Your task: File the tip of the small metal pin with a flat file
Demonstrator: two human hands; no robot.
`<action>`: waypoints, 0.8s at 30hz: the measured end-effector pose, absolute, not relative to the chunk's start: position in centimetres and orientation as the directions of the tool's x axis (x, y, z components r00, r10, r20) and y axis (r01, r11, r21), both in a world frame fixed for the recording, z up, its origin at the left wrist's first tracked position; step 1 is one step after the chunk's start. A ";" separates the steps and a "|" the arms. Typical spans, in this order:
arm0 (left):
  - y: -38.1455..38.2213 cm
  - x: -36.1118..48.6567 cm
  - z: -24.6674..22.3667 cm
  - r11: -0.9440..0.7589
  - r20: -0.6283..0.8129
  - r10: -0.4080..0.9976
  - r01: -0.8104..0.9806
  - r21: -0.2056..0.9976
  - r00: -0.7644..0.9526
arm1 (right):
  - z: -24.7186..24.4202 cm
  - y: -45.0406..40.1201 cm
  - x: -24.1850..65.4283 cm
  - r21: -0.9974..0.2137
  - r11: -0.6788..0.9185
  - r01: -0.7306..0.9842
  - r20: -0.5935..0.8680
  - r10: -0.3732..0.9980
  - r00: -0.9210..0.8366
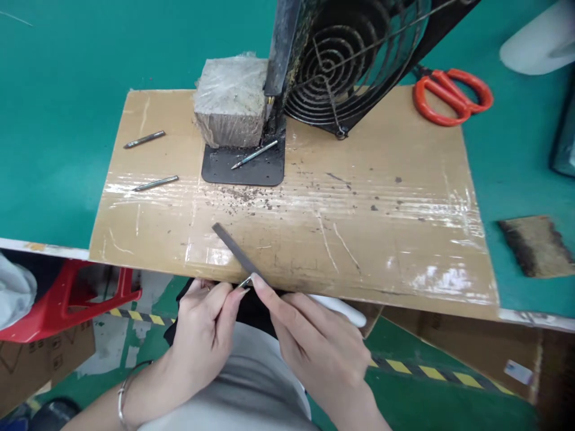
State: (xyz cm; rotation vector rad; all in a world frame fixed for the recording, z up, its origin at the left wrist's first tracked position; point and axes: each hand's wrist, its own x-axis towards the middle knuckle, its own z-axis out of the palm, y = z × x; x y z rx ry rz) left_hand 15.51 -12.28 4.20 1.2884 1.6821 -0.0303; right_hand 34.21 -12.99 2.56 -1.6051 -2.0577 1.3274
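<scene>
At the front edge of the cardboard sheet, my left hand [209, 323] pinches a small metal tip [245, 282], its end poking out between thumb and forefinger. My right hand [314, 341] is closed round a flat dark file [233, 246], its forefinger stretched along the blade. The file slants up to the left over the cardboard, and the metal tip touches or nearly touches it beside my right fingertip. Two similar metal tips [144, 139] [156, 183] lie at the left of the cardboard. Another metal tip [254, 154] rests on a black base plate [242, 173].
A plastic-wrapped block [231, 99] sits on the base plate beside a black fan with a wire guard [327, 72]. Orange-handled scissors [442, 99], a brown sponge [536, 245] and a white roll [539, 42] are at the right. Dark crumbs dot the cardboard [404, 233]. A red stool [72, 299] stands lower left.
</scene>
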 end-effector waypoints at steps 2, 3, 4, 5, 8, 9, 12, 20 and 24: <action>-12.3 15.5 4.2 0.431 -0.685 0.727 0.748 0.504 0.043 | 3.0 -13.1 34.7 -0.746 -0.004 0.666 -0.366 0.838 -0.405; -12.3 15.5 4.2 0.430 -0.683 0.729 0.746 0.509 0.045 | 3.3 -13.3 35.0 -0.740 -0.003 0.673 -0.384 0.822 -0.419; -12.3 15.6 4.2 0.429 -0.679 0.732 0.743 0.514 0.046 | 3.6 -13.4 35.3 -0.736 0.001 0.677 -0.395 0.812 -0.429; -12.3 15.6 4.2 0.428 -0.676 0.736 0.741 0.518 0.047 | 3.7 -13.4 35.5 -0.733 0.006 0.681 -0.398 0.808 -0.435; -12.4 15.5 4.1 0.430 -0.674 0.737 0.737 0.521 0.047 | 3.2 -13.0 34.9 -0.737 0.010 0.676 -0.371 0.831 -0.416; -12.5 15.5 4.1 0.435 -0.677 0.734 0.736 0.519 0.044 | 2.9 -12.8 34.6 -0.740 0.007 0.672 -0.360 0.840 -0.405; -12.5 15.5 4.0 0.454 -0.691 0.722 0.731 0.510 0.033 | 2.9 -12.7 34.6 -0.737 -0.002 0.676 -0.361 0.846 -0.392; -12.6 15.7 4.0 0.444 -0.674 0.738 0.725 0.526 0.037 | 3.3 -13.1 34.9 -0.730 0.004 0.684 -0.361 0.847 -0.391; -12.6 15.7 3.9 0.463 -0.679 0.733 0.714 0.525 0.023 | 3.3 -13.1 34.8 -0.728 -0.014 0.686 -0.375 0.845 -0.381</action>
